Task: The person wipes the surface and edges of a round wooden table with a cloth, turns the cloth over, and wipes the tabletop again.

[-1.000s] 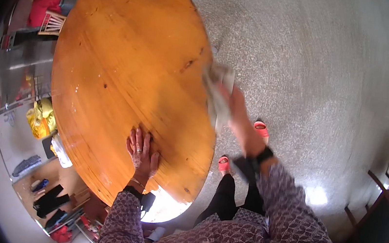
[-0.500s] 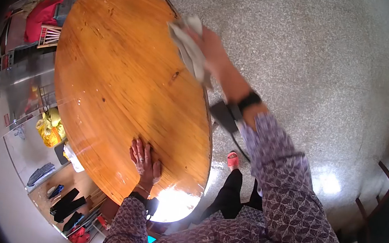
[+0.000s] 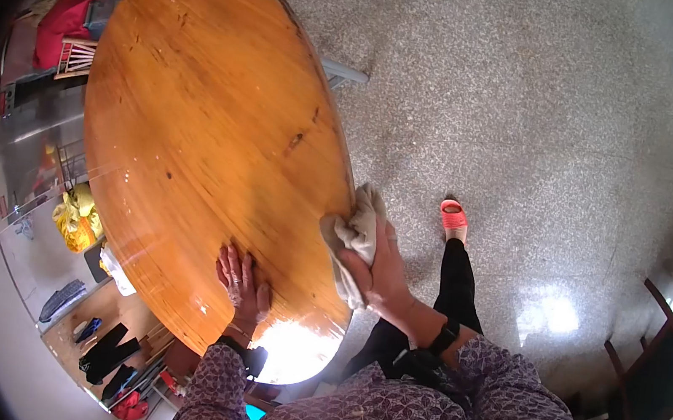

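A large round wooden table top with dark knots fills the left and middle of the view. My left hand lies on its surface near the lower edge, fingers spread, holding nothing. At the table's right edge, my right hand grips a crumpled light grey cloth, which is folded over the rim. Bright light reflects off the wood just below my left hand.
A red slipper is on my foot on the speckled floor. A grey table leg juts out beyond the right rim. Dark chairs stand at the lower right. Yellow bags and a red cloth are on the left.
My right hand has moved with the cloth from the upper right rim down toward me along the edge. The grey table leg has come into view. My left hand remains on the table.
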Demonstrator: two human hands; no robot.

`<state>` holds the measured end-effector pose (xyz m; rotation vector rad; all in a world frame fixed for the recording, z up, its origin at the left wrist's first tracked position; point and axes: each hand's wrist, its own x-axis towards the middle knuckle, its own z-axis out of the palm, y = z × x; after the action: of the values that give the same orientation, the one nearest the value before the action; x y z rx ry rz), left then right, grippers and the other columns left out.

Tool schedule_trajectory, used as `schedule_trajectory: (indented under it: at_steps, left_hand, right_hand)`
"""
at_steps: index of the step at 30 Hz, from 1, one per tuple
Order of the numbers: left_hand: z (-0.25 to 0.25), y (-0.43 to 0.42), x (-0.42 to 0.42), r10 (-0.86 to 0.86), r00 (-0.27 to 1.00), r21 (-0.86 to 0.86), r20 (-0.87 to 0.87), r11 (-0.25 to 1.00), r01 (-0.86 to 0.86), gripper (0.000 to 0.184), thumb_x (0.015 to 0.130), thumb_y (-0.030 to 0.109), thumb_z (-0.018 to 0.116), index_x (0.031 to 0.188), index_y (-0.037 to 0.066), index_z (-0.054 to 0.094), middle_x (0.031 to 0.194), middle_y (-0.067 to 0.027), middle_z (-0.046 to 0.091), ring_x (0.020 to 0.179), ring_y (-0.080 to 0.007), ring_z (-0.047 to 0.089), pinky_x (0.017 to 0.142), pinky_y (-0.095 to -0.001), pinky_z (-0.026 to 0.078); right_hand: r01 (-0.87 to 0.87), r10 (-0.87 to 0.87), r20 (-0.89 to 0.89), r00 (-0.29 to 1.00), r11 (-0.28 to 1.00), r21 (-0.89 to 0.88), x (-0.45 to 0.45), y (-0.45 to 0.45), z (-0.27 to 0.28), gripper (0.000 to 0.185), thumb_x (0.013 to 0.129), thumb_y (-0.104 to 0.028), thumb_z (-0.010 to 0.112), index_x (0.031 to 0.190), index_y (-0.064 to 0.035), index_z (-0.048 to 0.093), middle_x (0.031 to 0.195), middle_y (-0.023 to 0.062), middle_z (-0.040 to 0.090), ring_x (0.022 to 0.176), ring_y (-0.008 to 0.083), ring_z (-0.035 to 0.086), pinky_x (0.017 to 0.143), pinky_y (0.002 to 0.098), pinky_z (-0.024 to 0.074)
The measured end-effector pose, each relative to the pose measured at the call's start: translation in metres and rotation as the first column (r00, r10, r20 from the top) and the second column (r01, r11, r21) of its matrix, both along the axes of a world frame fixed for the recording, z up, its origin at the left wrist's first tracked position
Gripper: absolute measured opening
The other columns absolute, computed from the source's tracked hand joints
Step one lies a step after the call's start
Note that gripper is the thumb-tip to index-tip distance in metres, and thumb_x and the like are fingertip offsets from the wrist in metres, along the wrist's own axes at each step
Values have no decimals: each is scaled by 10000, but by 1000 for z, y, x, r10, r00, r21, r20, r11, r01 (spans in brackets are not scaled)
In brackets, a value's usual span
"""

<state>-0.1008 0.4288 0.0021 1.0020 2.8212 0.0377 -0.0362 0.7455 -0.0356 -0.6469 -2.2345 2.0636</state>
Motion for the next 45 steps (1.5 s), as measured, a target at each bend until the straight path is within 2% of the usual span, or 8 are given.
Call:
schedule_trajectory:
  at_steps: [6, 10, 15, 22, 30, 35, 37, 45]
  left_hand:
    - [1, 1, -1, -7, 1000, -2, -9, 1000, 7, 658, 918, 373, 396, 1468, 25, 302, 1573, -248, 164, 1441, -471, 133, 1133, -606, 94]
    - [1, 4, -1, 4, 1000, -7, -15, 1000, -5, 647, 903, 355, 419, 1451, 23, 327, 1568, -246, 182, 1440, -470, 147, 1135, -602, 96]
    - [-2, 2, 0, 50, 998, 49, -29, 998, -48, 645, 832, 329, 532, 1402, 49, 418, 1559, -225, 238, 1429, -478, 189, 1123, -625, 103]
    - [3, 0, 1, 75, 997, 26, 15, 997, -75, 649, 792, 342, 569, 1365, 57, 464, 1547, -226, 262, 1426, -480, 196, 1123, -626, 97]
    - [7, 6, -1, 88, 996, 29, 19, 996, -89, 647, 765, 355, 616, 1340, 81, 505, 1551, -205, 268, 1435, -453, 202, 1134, -613, 94]
    - [9, 7, -1, 98, 995, 18, 19, 995, -98, 674, 756, 378, 661, 1357, 118, 502, 1553, -186, 277, 1439, -443, 203, 1139, -608, 92]
    - [9, 7, 0, 116, 993, 16, 32, 993, -117, 687, 752, 381, 686, 1369, 144, 500, 1557, -176, 273, 1442, -438, 198, 1140, -608, 90]
    - [15, 10, 2, 185, 979, 66, 84, 979, -190, 644, 810, 461, 659, 1381, 210, 500, 1563, -101, 290, 1462, -369, 189, 1138, -613, 90]
  right_hand:
    - [-4, 7, 32, 999, 998, -69, -158, 70, -1, 603, 917, -474, 563, 1328, -39, 489, 1185, 267, 545, 1018, 472, 566, 861, 508, 481]
    - [18, 260, -385, 886, 808, 589, -286, 105, -38, 461, 928, -458, 572, 1159, -63, 620, 1055, 207, 658, 953, 386, 637, 808, 429, 510]
    - [15, 4, -91, 996, 979, 204, -240, 92, 8, 599, 890, -485, 598, 1245, -6, 542, 1208, 236, 574, 1039, 416, 605, 868, 486, 497]
    - [-109, 114, -34, 993, 984, 138, -31, 22, 17, 814, 896, -353, 614, 1485, 34, 206, 1408, 335, 359, 1258, 519, 420, 1056, 474, 383]
    - [-53, 58, -81, 995, 996, 69, -236, 94, 10, 626, 891, -477, 611, 1258, 21, 520, 1077, 269, 628, 1001, 402, 626, 883, 473, 495]
    - [30, 114, -112, 987, 553, 833, -347, 96, 6, 590, 870, -514, 623, 1232, -51, 567, 1192, 209, 590, 1014, 420, 608, 829, 500, 505]
    - [132, 108, -176, 979, 328, 935, -348, 85, 15, 608, 865, -531, 617, 1255, -67, 571, 1326, 191, 523, 1078, 457, 569, 856, 504, 493]
    - [55, 594, -207, 777, 264, 963, -200, 39, 35, 492, 812, -395, 684, 1157, -47, 649, 1375, 188, 445, 1175, 483, 466, 961, 567, 408]
